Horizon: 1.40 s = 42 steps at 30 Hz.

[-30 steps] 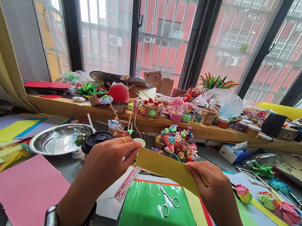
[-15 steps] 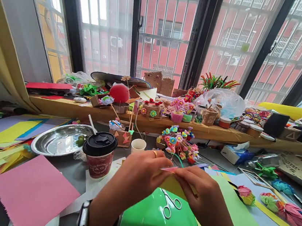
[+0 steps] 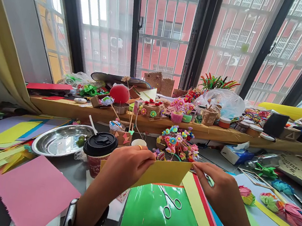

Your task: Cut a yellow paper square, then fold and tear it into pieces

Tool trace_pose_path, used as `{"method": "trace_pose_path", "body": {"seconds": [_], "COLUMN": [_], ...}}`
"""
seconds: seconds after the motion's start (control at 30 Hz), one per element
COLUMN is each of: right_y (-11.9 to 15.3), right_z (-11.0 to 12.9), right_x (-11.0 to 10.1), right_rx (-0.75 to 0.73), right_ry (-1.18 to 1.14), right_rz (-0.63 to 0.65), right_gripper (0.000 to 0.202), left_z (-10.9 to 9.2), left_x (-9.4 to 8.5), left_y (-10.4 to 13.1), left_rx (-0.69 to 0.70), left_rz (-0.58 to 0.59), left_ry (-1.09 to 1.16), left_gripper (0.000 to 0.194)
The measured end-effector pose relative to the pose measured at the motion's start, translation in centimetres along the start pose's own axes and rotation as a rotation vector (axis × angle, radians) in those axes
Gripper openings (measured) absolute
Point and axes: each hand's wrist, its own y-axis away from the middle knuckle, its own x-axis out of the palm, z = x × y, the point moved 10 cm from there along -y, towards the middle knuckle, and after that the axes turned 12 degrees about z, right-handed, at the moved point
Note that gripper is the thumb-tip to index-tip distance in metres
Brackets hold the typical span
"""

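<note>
A sheet of yellow paper (image 3: 164, 172) is stretched between my two hands, its top edge nearly level. My left hand (image 3: 128, 165) pinches it near the top edge, and part of the sheet shows behind the knuckles. At the paper's right corner, the thumb and fingertips of my right hand (image 3: 212, 175) are closed on it. Below the sheet lies a shiny green folder (image 3: 162, 222) with small scissors (image 3: 169, 201) resting on top. Coloured sheets in cream, red and blue stick out under my right forearm.
To the left stand a lidded coffee cup (image 3: 99, 150) and a steel tray (image 3: 43, 142). A pink sheet (image 3: 35, 194) lies nearer. Crochet flowers (image 3: 177, 140) are beyond my hands; folded paper flowers (image 3: 289, 214) lie on the right. Craft items crowd the windowsill (image 3: 65, 111).
My hands have moved apart, the left leftward and the right rightward, and the yellow paper now spans between them. The pink piece at my fingertips is out of sight. More coloured sheets show on the right.
</note>
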Motion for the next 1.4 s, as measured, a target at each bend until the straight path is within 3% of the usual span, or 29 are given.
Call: {"method": "trace_pose_path", "body": {"seconds": [0.13,0.2,0.27,0.4,0.53,0.7,0.9,1.0,1.23,1.4], "right_y": [0.5,0.8,0.9,0.1,-0.1,0.4,0.6,0.6,0.6,0.6], "right_z": [-2.4,-3.4,-3.7,-2.3,-1.2,-1.5,-2.1,-2.1,-1.3,-1.0], "right_x": [-2.0,-2.1,-1.3,1.0,2.0,2.2,2.0,2.2,2.0,2.0], "right_rx": [0.181,0.286,0.343,0.295,0.224,0.290,0.336,0.341,0.310,0.284], "right_ry": [-0.119,-0.304,-0.511,-0.787,-1.048,-1.152,-0.980,-0.897,-0.823,-0.840], "right_rz": [-0.162,-0.204,-0.177,-0.003,0.048,0.002,-0.023,-0.012,0.028,0.042], "right_gripper": [0.022,0.023,0.026,0.030,0.026,0.013,0.016,0.020,0.022,0.022], "left_z": [2.6,4.0,5.3,6.0,5.0,4.0,2.3,0.9,-0.6,-1.1], "left_x": [-2.6,-3.5,-3.0,-0.1,1.7,2.3,0.4,0.3,1.5,2.0], "left_y": [1.2,2.0,2.2,1.0,0.0,-0.9,-0.9,-0.7,-0.3,-0.7], "left_rx": [-0.153,-0.216,-0.249,-0.268,-0.245,-0.204,-0.244,-0.270,-0.263,-0.282], "left_rz": [-0.262,-0.426,-0.515,-0.495,-0.404,-0.339,-0.388,-0.307,-0.101,-0.084], "left_ry": [0.111,0.326,0.619,1.152,1.324,1.263,0.648,0.439,0.508,0.535], "left_gripper": [0.016,0.016,0.017,0.021,0.020,0.022,0.033,0.047,0.075,0.083]}}
